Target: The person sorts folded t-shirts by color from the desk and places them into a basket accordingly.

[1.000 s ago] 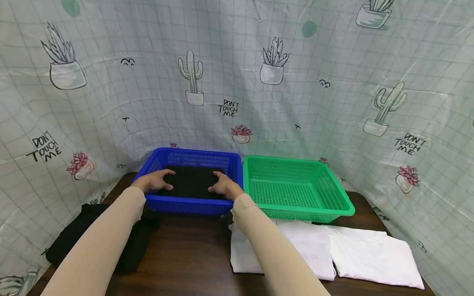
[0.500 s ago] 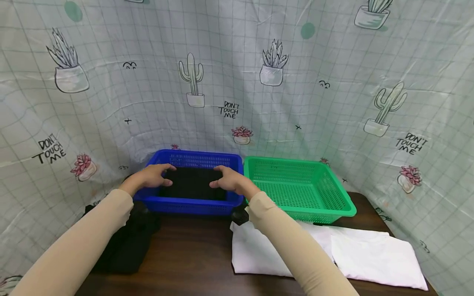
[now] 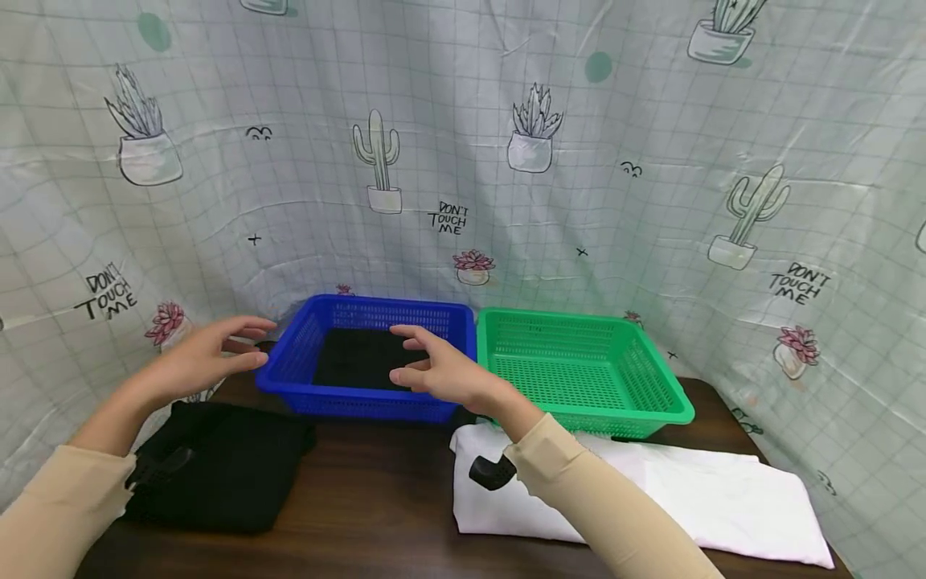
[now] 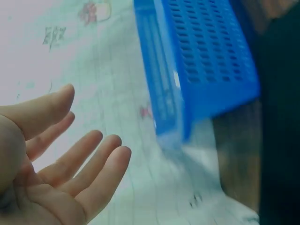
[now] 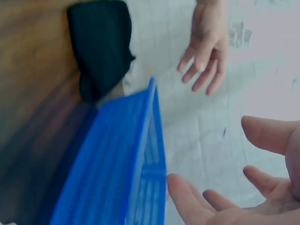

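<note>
A folded black cloth (image 3: 354, 360) lies in the blue basket (image 3: 369, 402) at the back left of the table. My left hand (image 3: 210, 358) hangs in the air off the basket's left side, fingers loosely bent and nothing in them; the left wrist view shows its palm and spread fingers. Over the basket's right part is my right hand (image 3: 444, 370), thumb and fingers apart and holding nothing. Nearer on the left, under my left forearm, sits another folded black cloth (image 3: 224, 466). The right wrist view shows the blue basket (image 5: 108, 159) beside my right fingers.
A green basket (image 3: 579, 414) stands right of the blue one, with its slotted bottom showing. In front of it, white folded cloths (image 3: 731, 498) lie side by side on the brown table (image 3: 369, 498). A printed curtain (image 3: 463, 145) hangs close behind the baskets.
Both hands have lifted off the black cloth in the blue basket. The left has moved out to the left past the rim; the right has come up and back slightly.
</note>
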Tool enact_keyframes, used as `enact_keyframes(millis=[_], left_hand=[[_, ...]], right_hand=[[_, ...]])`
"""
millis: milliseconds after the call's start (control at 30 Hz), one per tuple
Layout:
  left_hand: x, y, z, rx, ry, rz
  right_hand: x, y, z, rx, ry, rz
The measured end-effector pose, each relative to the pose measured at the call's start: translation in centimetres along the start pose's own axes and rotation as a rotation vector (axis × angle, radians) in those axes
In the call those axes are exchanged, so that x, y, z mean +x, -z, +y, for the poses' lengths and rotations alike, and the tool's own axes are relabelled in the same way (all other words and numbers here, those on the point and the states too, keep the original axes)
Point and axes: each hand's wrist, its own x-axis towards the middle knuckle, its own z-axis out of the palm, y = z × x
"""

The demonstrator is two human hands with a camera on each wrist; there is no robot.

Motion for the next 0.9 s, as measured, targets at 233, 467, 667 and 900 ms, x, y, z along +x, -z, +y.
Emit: enact_keyframes(millis=[233, 467, 667, 900], left_hand=[[-5.8, 0.3, -3.5, -0.018, 0.065, 0.046], [-8.9, -1.7, -7.3, 0.059, 0.123, 0.065], [-10.0, -3.6, -9.4, 0.062, 0.183, 0.048], [-10.3, -4.6, -10.4, 0.022, 0.289, 0.007]], right_hand=[[-1.4, -4.1, 0.6, 0.13, 0.055, -0.073], [-1.4, -8.6, 2.8, 0.289, 0.006, -0.096], [-0.2, -11.9, 4.6, 0.367, -0.066, -0.092], [1.0, -14.8, 5.5, 0.493, -0.126, -0.046]])
